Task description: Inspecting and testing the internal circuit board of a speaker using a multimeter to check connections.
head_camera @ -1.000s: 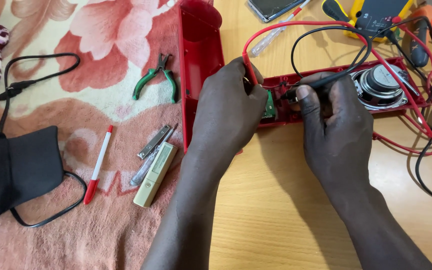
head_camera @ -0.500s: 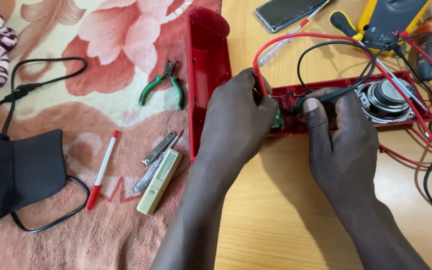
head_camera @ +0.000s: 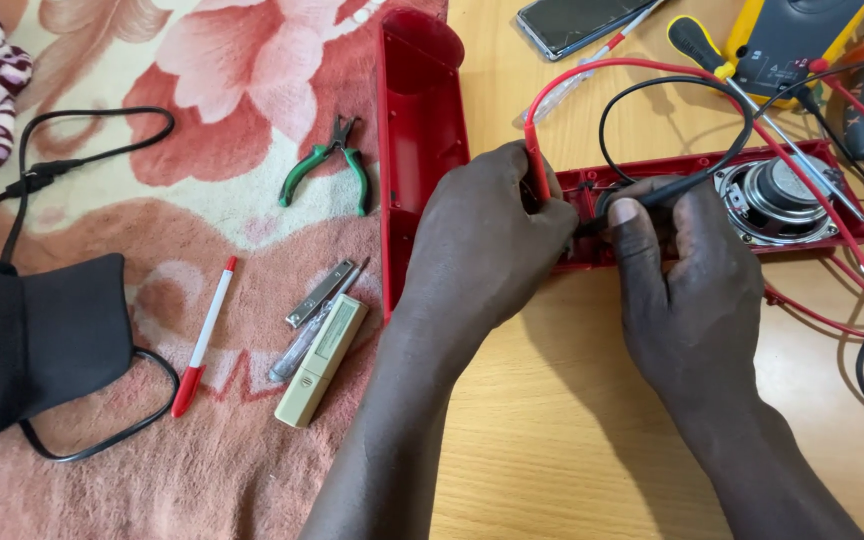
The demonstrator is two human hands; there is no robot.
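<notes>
Left hand (head_camera: 492, 240): pinches thin red test probe (head_camera: 535, 165).
Right hand (head_camera: 687, 285): grips black probe (head_camera: 667, 193).
Open red plastic speaker shell (head_camera: 842, 232): probably light, fragile inside; hold by rim.

Your left hand (head_camera: 487, 240) hid the probe tips inside the red speaker case (head_camera: 802, 240); the yellow meter (head_camera: 792, 40) was cut off at the top edge.

Two hands are in view: the left hand (head_camera: 487, 245) and the right hand (head_camera: 692, 290). There are two red casing halves: the empty shell (head_camera: 417, 130) at twelve o'clock and the half with one round speaker (head_camera: 777, 197). One red probe (head_camera: 535, 165), one black probe (head_camera: 677, 190), one pair of green-handled pliers (head_camera: 327, 170), one red-capped pen (head_camera: 204, 335), one phone (head_camera: 577, 20), one yellow multimeter (head_camera: 787, 40), one yellow-and-black screwdriver (head_camera: 742, 85).
</notes>
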